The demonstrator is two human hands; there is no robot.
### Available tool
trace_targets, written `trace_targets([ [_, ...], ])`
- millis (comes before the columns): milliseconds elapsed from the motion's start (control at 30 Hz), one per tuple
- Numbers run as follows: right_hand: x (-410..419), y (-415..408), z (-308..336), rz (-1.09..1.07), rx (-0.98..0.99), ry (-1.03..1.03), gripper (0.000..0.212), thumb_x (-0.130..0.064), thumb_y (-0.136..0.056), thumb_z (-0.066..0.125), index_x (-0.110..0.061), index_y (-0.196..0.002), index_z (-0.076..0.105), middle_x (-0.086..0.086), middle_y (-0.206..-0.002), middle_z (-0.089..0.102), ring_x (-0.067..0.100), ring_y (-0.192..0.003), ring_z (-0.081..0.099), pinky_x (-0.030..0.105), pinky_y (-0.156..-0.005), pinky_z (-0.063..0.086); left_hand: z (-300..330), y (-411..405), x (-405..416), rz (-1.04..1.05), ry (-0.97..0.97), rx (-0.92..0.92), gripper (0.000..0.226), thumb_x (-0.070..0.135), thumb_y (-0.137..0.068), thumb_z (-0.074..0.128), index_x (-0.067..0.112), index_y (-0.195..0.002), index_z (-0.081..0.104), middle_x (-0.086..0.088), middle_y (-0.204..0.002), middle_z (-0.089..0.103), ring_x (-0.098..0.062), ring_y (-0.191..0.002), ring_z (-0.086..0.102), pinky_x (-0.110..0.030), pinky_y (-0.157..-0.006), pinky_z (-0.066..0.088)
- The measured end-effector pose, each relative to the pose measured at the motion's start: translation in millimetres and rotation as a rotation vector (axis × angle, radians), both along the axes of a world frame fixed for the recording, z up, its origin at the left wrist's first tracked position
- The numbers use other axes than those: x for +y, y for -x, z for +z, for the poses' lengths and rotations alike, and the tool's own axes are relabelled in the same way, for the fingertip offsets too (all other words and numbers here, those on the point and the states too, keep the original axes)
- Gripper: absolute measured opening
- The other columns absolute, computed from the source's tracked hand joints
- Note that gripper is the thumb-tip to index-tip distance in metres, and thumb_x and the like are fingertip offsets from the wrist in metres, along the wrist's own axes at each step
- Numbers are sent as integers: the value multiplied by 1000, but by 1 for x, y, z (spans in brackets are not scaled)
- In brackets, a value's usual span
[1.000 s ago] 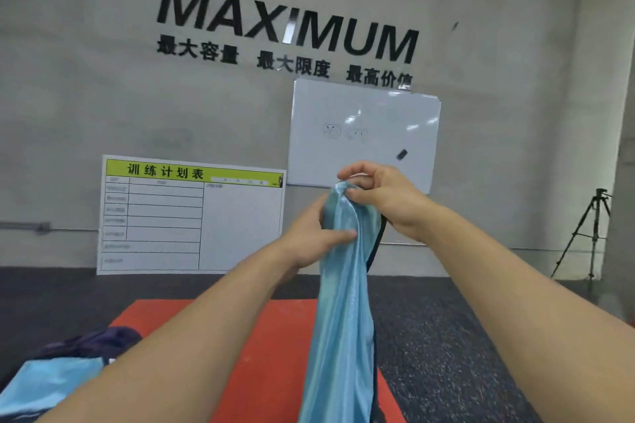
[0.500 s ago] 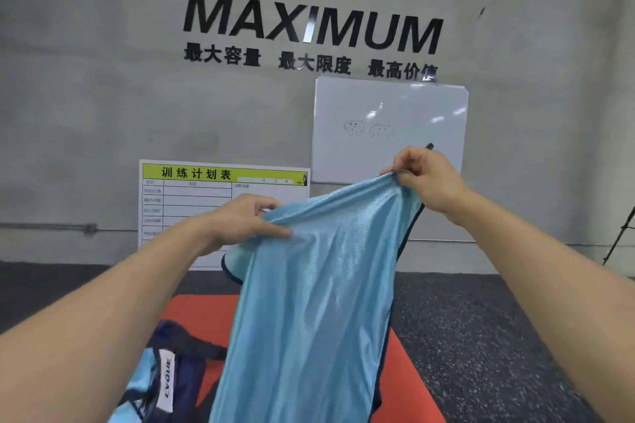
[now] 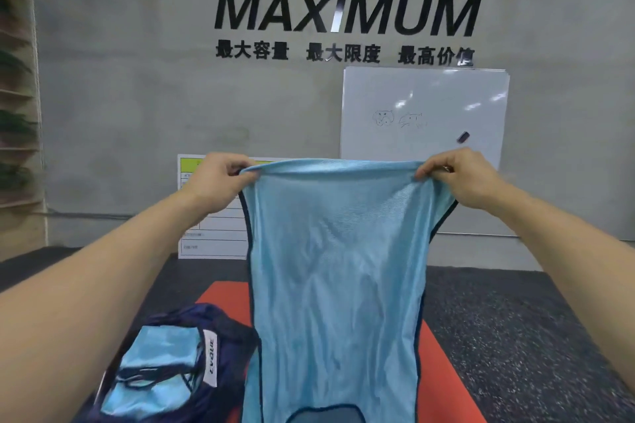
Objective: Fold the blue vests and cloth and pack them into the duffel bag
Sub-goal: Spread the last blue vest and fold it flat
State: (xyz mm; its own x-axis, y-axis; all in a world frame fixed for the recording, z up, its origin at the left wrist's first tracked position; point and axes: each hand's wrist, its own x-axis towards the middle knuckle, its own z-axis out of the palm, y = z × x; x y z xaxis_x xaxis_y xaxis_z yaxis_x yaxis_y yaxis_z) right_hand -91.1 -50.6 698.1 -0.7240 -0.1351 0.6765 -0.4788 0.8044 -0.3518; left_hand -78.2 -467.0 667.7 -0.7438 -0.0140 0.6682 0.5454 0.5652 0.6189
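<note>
Hands first: our left hand (image 3: pixel 216 178) pinches the left top corner of the blue vest (image 3: pixel 335 271), fingers curled over the hem, and our right hand (image 3: pixel 460 178) pinches the right top corner the same way, so the two hands are held well apart with the edge stretched nearly level between them. Moving across from the left, the duffel bag (image 3: pixel 220 330) lies open low on the floor, with pale blue folded fabric (image 3: pixel 151 367) visible inside it, resting partly on the red mat (image 3: pixel 443 374). Just beside it the vest hangs full length in front of us, dark-trimmed armholes at each side and a curved dark-edged opening at the bottom.

To fold this well, we judge that both pinches should stay firm and level so the mesh hangs without a twist. We would bring the hands together to halve it lengthwise, matching trim to trim, then lower it onto the mat to finish. Slippery, light fabric like this will likely slide, so we should keep tension until it lies flat.
</note>
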Motion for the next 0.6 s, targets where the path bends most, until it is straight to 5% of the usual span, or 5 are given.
trace_targets([
  [133,2,-2,3,3,-80,-191,46,1,-101,53,-36,-88,78,-12,-110,71,6,-99,62,19,-81,48,10,-9,-3,70,-39,83,14,11,-97,65,17,-98,78,0,-86,73,-9,-76,58,-11,-66,44],
  [200,6,-3,0,-19,-120,-258,50,4,-100,52,-37,-87,77,-14,-109,70,-2,-98,60,11,-78,42,11,-12,-5,59,-73,82,16,11,-97,65,20,-100,78,2,-86,74,-6,-72,60,-15,-66,46],
  [333,15,-3,-3,-79,-122,-302,43,-4,-101,57,-39,-84,76,-13,-104,71,11,-100,61,21,-84,42,8,-15,-5,42,-168,57,21,5,-97,62,20,-98,76,6,-70,68,-5,-41,44,-18,-44,41],
  [467,19,-6,-4,-164,-89,-261,37,-10,-101,59,-39,-86,77,-14,-90,69,10,-79,59,24,-69,46,2,-17,-3,5,-215,16,25,0,-97,57,18,-97,75,10,-63,69,-12,-39,48,-21,-41,39],
  [600,19,1,-9,-199,-79,-125,27,-15,-101,60,-35,-100,78,-6,-104,75,18,-96,66,30,-86,53,-5,-9,-2,-16,-239,-25,21,-7,-97,52,11,-99,64,-8,-72,69,-20,-45,62,-26,-44,48],
])
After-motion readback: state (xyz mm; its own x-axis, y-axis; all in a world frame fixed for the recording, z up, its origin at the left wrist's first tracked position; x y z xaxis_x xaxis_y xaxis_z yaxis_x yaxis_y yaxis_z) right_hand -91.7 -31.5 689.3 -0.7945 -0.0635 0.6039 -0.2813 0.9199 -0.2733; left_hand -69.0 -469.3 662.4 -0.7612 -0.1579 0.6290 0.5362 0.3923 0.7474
